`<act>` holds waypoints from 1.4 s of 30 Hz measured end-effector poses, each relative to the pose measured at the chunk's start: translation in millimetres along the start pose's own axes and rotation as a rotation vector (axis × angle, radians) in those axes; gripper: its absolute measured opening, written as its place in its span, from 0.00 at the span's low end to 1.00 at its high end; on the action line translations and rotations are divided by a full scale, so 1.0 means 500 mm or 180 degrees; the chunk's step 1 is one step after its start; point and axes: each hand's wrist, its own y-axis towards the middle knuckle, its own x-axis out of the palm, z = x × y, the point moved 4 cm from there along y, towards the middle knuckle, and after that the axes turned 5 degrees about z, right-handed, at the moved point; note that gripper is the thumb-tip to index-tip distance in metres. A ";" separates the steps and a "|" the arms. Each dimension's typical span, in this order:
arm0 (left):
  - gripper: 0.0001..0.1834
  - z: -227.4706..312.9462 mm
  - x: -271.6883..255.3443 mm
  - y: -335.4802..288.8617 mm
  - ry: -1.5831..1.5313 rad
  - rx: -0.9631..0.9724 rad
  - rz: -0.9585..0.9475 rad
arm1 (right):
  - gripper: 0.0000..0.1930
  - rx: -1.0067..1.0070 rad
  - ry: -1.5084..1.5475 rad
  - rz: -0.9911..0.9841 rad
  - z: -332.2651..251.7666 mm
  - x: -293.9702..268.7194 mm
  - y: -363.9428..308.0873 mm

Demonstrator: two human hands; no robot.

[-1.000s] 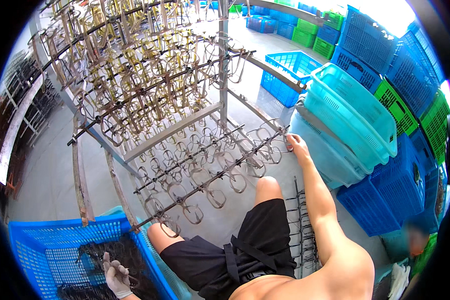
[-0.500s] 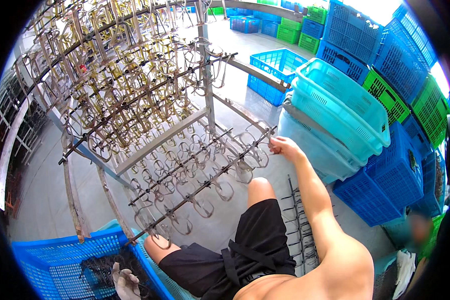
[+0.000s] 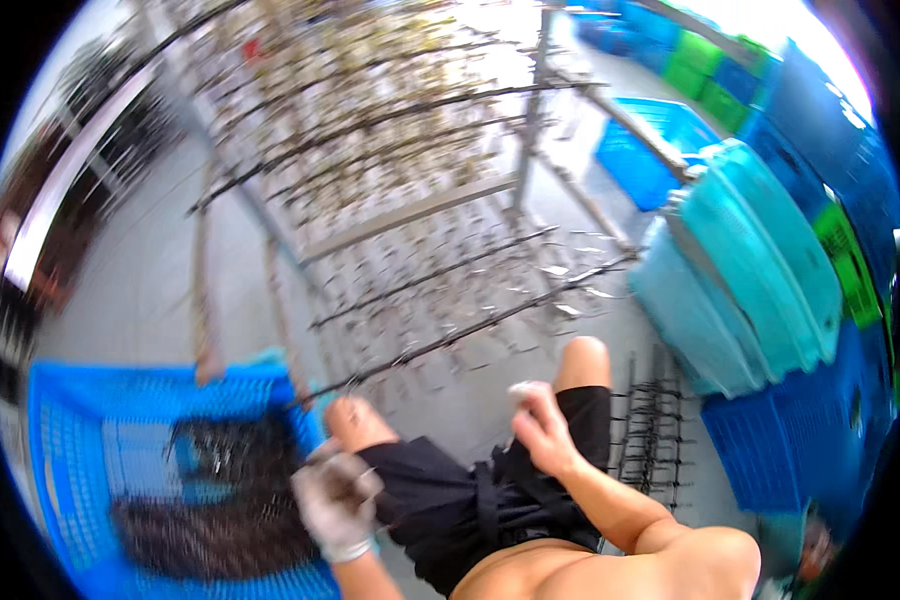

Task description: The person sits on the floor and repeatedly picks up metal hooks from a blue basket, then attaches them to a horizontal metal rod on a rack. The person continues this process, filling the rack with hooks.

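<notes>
Front rod (image 3: 460,333) is laid across the rack, lined with blurred pieces; dark pieces (image 3: 210,540) are left in blue crate (image 3: 65,450). Left hand (image 3: 337,500) and right hand (image 3: 542,425) are curled; whether anything is gripped cannot be told.

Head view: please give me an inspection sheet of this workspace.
Surface: grey floor, below the metal rack.
Job's things: blue basket holding dark pieces; dark rod with blurred attachments.
Clutter: dark pronged rods, right of the black shorts.
Hands: left hand, gloved, at the basket's right rim; right hand over the shorts; both grips too blurred to tell.
Cables: nothing seen.
Surroundings: turquoise baskets and blue crates at right.
</notes>
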 end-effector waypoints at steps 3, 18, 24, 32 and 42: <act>0.19 -0.102 0.017 0.017 0.0272 0.0024 0.0205 | 0.22 0.0271 0.1661 -0.1734 -0.106 0.158 -0.069; 0.25 0.181 -0.383 0.149 0.6641 0.0466 0.2959 | 0.22 0.0421 0.1740 -0.1173 -0.140 0.322 0.050; 0.16 0.170 -0.374 0.162 0.6902 -0.0327 0.2985 | 0.21 0.1039 0.1222 -0.0374 -0.027 0.475 0.058; 0.15 0.192 -0.327 0.124 0.6400 0.1132 0.2887 | 0.17 0.1459 0.0961 -0.0017 -0.055 0.465 0.022; 0.04 0.185 -0.203 0.070 0.2824 0.0711 0.1459 | 0.10 0.0320 0.0126 0.0386 -0.031 0.482 0.056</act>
